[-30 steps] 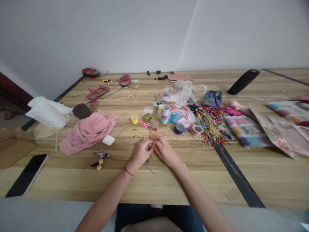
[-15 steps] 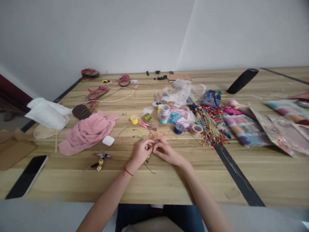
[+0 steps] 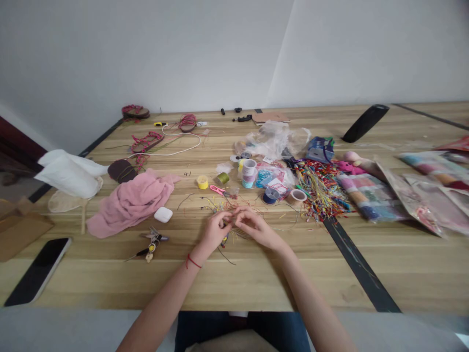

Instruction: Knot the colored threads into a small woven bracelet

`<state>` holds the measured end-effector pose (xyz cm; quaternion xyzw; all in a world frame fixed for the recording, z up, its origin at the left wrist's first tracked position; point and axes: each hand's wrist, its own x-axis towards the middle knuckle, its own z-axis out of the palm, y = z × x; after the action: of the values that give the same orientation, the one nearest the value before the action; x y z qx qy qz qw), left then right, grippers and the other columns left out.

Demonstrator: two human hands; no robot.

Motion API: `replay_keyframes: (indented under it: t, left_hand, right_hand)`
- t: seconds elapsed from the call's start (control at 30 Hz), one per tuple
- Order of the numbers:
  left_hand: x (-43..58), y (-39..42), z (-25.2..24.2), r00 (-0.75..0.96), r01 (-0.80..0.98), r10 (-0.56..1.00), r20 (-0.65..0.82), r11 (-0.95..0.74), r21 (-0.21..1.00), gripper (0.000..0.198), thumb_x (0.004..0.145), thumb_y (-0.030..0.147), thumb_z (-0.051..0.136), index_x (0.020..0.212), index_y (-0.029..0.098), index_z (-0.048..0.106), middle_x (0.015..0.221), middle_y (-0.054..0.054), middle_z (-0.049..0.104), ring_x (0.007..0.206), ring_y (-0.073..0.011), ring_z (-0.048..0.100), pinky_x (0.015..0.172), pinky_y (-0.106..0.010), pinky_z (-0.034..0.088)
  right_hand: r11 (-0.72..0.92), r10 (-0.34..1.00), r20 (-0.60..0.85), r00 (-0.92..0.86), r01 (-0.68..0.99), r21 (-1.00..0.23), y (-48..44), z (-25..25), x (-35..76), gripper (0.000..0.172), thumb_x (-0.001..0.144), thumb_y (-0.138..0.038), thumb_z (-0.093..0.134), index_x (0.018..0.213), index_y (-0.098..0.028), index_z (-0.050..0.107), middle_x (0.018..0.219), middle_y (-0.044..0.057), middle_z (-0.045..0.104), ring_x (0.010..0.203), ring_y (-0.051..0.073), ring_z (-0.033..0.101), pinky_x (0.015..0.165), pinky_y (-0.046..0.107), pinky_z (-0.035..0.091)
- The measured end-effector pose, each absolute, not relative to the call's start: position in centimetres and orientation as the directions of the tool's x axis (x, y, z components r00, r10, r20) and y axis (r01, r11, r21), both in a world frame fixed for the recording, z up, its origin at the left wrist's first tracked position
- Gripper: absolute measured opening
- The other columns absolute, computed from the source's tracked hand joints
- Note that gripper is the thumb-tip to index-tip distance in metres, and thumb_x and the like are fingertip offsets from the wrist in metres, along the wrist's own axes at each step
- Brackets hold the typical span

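My left hand (image 3: 216,230) and my right hand (image 3: 254,227) meet above the table, fingertips pinched together around something very fine, probably a thin thread. A small yellow-and-dark bead or charm (image 3: 224,239) hangs just below my left fingers. A loose scatter of multicoloured threads (image 3: 220,205) lies just beyond both hands. A pink-handled pair of small scissors (image 3: 219,190) rests slightly farther off. A red string (image 3: 192,261) circles my left wrist.
The wooden table (image 3: 293,278) holds thread spools (image 3: 249,173), a pink cloth (image 3: 130,208), a white earbud case (image 3: 163,214), keys (image 3: 152,242), a phone (image 3: 38,271), a colourful thread bundle (image 3: 320,190) and plastic bags (image 3: 370,203).
My fingers have shifted slightly, with the right hand's fingers lifting and opening a little from the left hand. The whole view has drifted slightly.
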<state>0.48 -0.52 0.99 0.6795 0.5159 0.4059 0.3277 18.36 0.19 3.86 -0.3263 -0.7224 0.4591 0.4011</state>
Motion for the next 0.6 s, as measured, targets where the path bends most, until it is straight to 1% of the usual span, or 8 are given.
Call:
replay_keyframes:
  t: [0.07, 0.1, 0.13, 0.3, 0.4, 0.47, 0.53, 0.6]
  left_hand:
    - [0.5, -0.5, 1.0, 0.136, 0.44, 0.968, 0.21, -0.249, 0.863, 0.019, 0.077, 0.012, 0.064, 0.095, 0.015, 0.067, 0.069, 0.004, 0.059, 0.049, -0.0053, 0.039, 0.049, -0.016, 0.032]
    - [0.5, -0.5, 1.0, 0.135, 0.445, 0.969, 0.205, -0.244, 0.862, 0.019, 0.078, 0.014, 0.063, 0.096, 0.015, 0.068, 0.067, 0.004, 0.058, 0.049, -0.0054, 0.039, 0.049, -0.017, 0.031]
    - [0.5, -0.5, 1.0, 0.134, 0.45, 0.971, 0.199, -0.238, 0.861, 0.019, 0.078, 0.013, 0.062, 0.096, 0.015, 0.068, 0.065, 0.004, 0.057, 0.049, -0.0056, 0.038, 0.049, -0.017, 0.031]
    - [0.3, -0.6, 0.8, 0.139, 0.472, 0.974, 0.177, -0.222, 0.853, 0.027, 0.073, 0.007, 0.06, 0.097, 0.016, 0.069, 0.06, 0.006, 0.051, 0.051, -0.0067, 0.039, 0.051, -0.017, 0.031]
    - [0.3, -0.5, 0.7, 0.14, 0.478, 0.973, 0.186, -0.231, 0.848, 0.03, 0.07, 0.003, 0.059, 0.095, 0.016, 0.068, 0.06, 0.006, 0.049, 0.053, -0.007, 0.039, 0.052, -0.017, 0.032]
    - [0.2, -0.5, 0.7, 0.146, 0.486, 0.971, 0.188, -0.236, 0.842, 0.03, 0.068, 0.0, 0.057, 0.092, 0.015, 0.067, 0.061, 0.006, 0.049, 0.054, -0.0073, 0.04, 0.053, -0.017, 0.032]
    - [0.2, -0.5, 0.7, 0.152, 0.49, 0.97, 0.19, -0.241, 0.838, 0.027, 0.069, 0.0, 0.057, 0.09, 0.015, 0.067, 0.061, 0.006, 0.048, 0.055, -0.0075, 0.041, 0.053, -0.017, 0.032]
    - [0.2, -0.5, 0.9, 0.156, 0.487, 0.968, 0.197, -0.249, 0.837, 0.027, 0.071, 0.002, 0.059, 0.093, 0.015, 0.067, 0.059, 0.006, 0.048, 0.053, -0.0074, 0.039, 0.053, -0.018, 0.032]
  right_hand:
    - [0.265, 0.875, 0.231, -0.425, 0.021, -0.964, 0.1, 3.5, 17.9, 0.023, 0.09, -0.043, 0.057, 0.085, -0.02, 0.058, 0.091, 0.006, 0.065, 0.087, 0.018, 0.063, 0.082, 0.036, 0.053]
    - [0.19, 0.887, 0.182, -0.424, -0.023, -0.982, 0.1, 3.2, 17.6, 0.024, 0.09, -0.044, 0.056, 0.085, -0.02, 0.057, 0.081, 0.004, 0.065, 0.075, 0.016, 0.064, 0.074, 0.033, 0.054]
    - [0.127, 0.895, 0.144, -0.422, -0.068, -0.99, 0.1, 2.9, 17.4, 0.025, 0.09, -0.045, 0.057, 0.086, -0.02, 0.056, 0.077, 0.003, 0.066, 0.069, 0.015, 0.064, 0.068, 0.031, 0.055]
    - [-0.054, 0.926, 0.037, -0.375, -0.23, -0.972, 0.4, 1.7, 16.6, 0.031, 0.079, -0.048, 0.07, 0.084, -0.02, 0.059, 0.078, 0.004, 0.071, 0.074, 0.017, 0.07, 0.07, 0.032, 0.058]
    - [-0.075, 0.927, 0.032, -0.373, -0.268, -0.96, 0.6, 1.6, 16.7, 0.037, 0.067, -0.038, 0.082, 0.093, -0.019, 0.063, 0.084, 0.005, 0.073, 0.081, 0.018, 0.072, 0.077, 0.033, 0.059]
    - [-0.082, 0.913, 0.037, -0.406, -0.273, -0.959, 0.6, 1.7, 16.7, 0.042, 0.063, -0.033, 0.085, 0.098, -0.019, 0.066, 0.09, 0.006, 0.074, 0.087, 0.019, 0.072, 0.083, 0.034, 0.058]
    - [-0.084, 0.91, 0.033, -0.413, -0.262, -0.961, 0.6, 1.8, 16.8, 0.037, 0.065, -0.033, 0.083, 0.096, -0.019, 0.068, 0.092, 0.007, 0.075, 0.089, 0.02, 0.072, 0.086, 0.036, 0.057]
    - [-0.073, 0.926, 0.024, -0.376, -0.243, -0.967, 0.6, 1.8, 16.7, 0.029, 0.067, -0.035, 0.081, 0.089, -0.019, 0.071, 0.089, 0.006, 0.075, 0.084, 0.02, 0.072, 0.083, 0.037, 0.058]
